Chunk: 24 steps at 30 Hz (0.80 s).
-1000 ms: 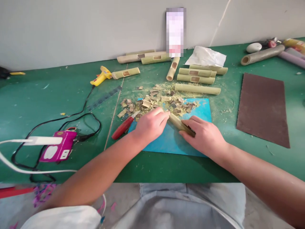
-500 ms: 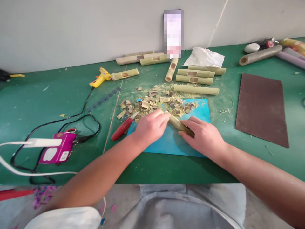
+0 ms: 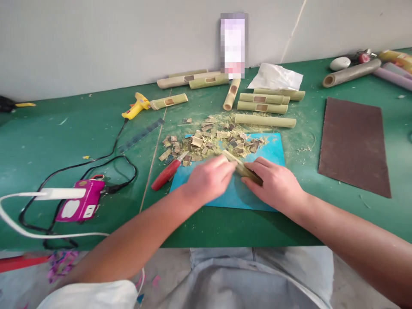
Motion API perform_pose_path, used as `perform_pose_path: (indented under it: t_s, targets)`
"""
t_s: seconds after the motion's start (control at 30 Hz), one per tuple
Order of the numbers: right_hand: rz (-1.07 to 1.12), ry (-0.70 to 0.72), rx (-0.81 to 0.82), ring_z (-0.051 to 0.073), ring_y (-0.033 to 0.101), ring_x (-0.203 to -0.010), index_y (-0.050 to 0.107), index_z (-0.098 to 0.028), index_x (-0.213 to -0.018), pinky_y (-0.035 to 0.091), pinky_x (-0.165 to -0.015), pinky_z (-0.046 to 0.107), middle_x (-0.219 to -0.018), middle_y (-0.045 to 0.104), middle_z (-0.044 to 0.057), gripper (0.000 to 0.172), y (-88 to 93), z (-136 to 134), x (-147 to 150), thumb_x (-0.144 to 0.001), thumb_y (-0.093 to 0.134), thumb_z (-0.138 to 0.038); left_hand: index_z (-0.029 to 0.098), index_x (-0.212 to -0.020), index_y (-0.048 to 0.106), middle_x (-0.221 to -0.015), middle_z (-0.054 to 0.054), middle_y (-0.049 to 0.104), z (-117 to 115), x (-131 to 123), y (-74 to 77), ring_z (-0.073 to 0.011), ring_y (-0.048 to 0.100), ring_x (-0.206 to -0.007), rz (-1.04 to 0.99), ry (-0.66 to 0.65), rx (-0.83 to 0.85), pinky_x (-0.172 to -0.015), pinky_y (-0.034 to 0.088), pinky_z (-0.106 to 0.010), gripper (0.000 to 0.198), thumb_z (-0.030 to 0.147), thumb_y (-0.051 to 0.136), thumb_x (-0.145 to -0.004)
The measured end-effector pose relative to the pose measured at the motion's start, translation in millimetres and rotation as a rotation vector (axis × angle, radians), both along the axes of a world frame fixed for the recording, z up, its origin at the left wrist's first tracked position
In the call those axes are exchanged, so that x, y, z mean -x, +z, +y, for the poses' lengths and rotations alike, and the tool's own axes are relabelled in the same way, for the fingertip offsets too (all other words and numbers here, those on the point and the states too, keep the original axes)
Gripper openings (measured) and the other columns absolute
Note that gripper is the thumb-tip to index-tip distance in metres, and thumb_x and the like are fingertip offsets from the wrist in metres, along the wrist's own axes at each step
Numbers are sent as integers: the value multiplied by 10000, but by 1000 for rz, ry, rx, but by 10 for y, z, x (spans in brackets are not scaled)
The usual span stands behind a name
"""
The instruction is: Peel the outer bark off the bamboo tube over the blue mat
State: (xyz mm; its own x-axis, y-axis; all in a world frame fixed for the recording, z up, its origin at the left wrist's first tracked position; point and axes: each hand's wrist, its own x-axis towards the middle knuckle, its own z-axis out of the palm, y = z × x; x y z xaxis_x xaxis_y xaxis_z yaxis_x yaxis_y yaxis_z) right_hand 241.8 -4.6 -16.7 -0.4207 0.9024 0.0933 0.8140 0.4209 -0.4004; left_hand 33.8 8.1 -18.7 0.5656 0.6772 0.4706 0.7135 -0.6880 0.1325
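Note:
My right hand (image 3: 276, 182) is wrapped round the near end of a short bamboo tube (image 3: 243, 168), pressing it at a slant on the blue sheet (image 3: 225, 198). My left hand (image 3: 210, 178) is closed with bent fingers against the tube's left side, close to the right hand's fingertips. Whatever sits inside those left fingers is hidden. The tube's far end sticks out beyond them towards a heap of bamboo chips and shavings (image 3: 207, 139). Left of the heap lies a red-handled knife (image 3: 166, 174), its blade pointing at the chips.
Several bamboo tubes with cut windows (image 3: 262, 107) lie behind the heap. A yellow glue gun (image 3: 137, 107), a ruler (image 3: 141, 134) and a magenta power strip (image 3: 80, 199) with cables occupy the left. To the right lies a brown sheet (image 3: 354, 146). A phone (image 3: 234, 47) leans on the wall.
My left hand has slid along the tube towards me and to the right, uncovering more of its far end. The right hand keeps its place on the tube.

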Motion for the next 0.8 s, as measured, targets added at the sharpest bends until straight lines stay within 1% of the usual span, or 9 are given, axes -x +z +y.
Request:
perform_pose_path:
  t_s: [0.1, 0.2, 0.23, 0.33, 0.37, 0.5, 0.63, 0.73, 0.8]
  targets:
    - [12, -1, -2, 142, 581, -720, 662, -204, -1020, 367, -577, 256, -914, 639, 37, 237, -5, 0, 0, -878, 538, -349, 127, -986, 677, -765, -46, 642, -14, -11, -9, -116, 597, -666, -22, 56, -4, -589, 454, -203, 246, 210, 447, -973]
    - [5, 5, 5, 141, 581, -716, 662, -200, -1022, 370, -574, 260, -928, 637, 39, 240, -6, -3, 2, -880, 533, -344, 145, -1012, 676, -736, -30, 627, -22, -16, -14, -109, 589, -643, 1, -21, 70, -583, 454, -199, 250, 228, 442, -978]
    - [6, 3, 8, 140, 581, -715, 662, -200, -1022, 372, -576, 260, -925, 636, 37, 242, -6, -3, 2, -882, 531, -348, 148, -999, 678, -736, -30, 629, -19, -13, -14, -108, 591, -645, -4, -18, 71, -583, 455, -198, 248, 231, 444, -978]
    - [13, -3, 12, 140, 584, -724, 658, -206, -1030, 379, -583, 258, -915, 635, 33, 245, -7, -4, 2, -883, 532, -356, 134, -975, 676, -777, -51, 645, 1, 8, -7, -118, 605, -687, -32, 89, 20, -605, 467, -206, 258, 224, 435, -980]
    - [13, -1, 9, 141, 584, -723, 657, -206, -1033, 381, -582, 259, -914, 635, 34, 245, -8, -5, 2, -883, 532, -353, 132, -979, 675, -774, -51, 642, 5, 16, -4, -117, 601, -681, -29, 97, 17, -602, 466, -207, 261, 221, 430, -980]
    - [17, 11, 1, 143, 584, -716, 656, -196, -1040, 386, -587, 263, -908, 630, 38, 250, -14, -6, 0, -889, 517, -339, 151, -1022, 672, -757, -29, 629, 22, 49, -6, -104, 589, -648, 4, -18, 82, -594, 458, -199, 250, 222, 437, -977]
    - [17, 2, 10, 147, 592, -731, 652, -193, -1064, 388, -598, 262, -913, 631, 35, 267, -9, -7, 1, -893, 518, -349, 122, -971, 687, -755, -48, 636, 71, 81, -24, -121, 601, -677, -28, 74, 25, -602, 458, -206, 258, 214, 446, -973]
    - [3, 12, 5, 146, 587, -714, 655, -189, -1050, 380, -583, 262, -908, 630, 38, 260, -11, -9, 3, -888, 524, -344, 135, -1062, 674, -767, -38, 639, 67, 65, -30, -113, 600, -670, 4, -10, 68, -601, 458, -199, 253, 210, 451, -970]
    - [4, 2, -7, 143, 584, -709, 656, -195, -1041, 376, -578, 260, -918, 632, 38, 257, -18, -10, 4, -891, 521, -355, 141, -1043, 678, -785, -42, 647, 53, 47, -26, -113, 605, -683, -8, 9, 54, -607, 463, -198, 252, 214, 447, -974]
